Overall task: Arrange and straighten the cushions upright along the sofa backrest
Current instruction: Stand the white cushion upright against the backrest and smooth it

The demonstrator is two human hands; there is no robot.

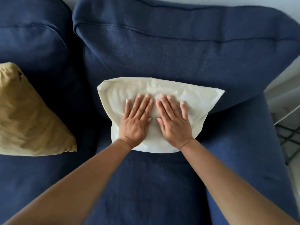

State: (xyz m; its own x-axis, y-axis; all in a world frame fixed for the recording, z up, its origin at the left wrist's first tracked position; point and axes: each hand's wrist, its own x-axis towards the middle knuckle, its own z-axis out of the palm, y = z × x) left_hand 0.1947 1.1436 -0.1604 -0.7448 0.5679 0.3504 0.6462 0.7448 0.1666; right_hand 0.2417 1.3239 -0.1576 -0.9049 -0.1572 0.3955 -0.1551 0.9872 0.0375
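Pressing flat on the cream cushion point(162, 88), leaning against the blue sofa backrest point(178, 51) at the right end: left hand point(138, 120) and right hand point(173, 122) side by side, fingers spread, gripping nothing. Risking, likely, a slump or forward slide once released, being soft and thinly filled; pushing too low could be tipping the top edge off the backrest. Lying slumped well apart on the left seat, a mustard cushion point(29, 117). Showing at right, pale floor point(290, 153).
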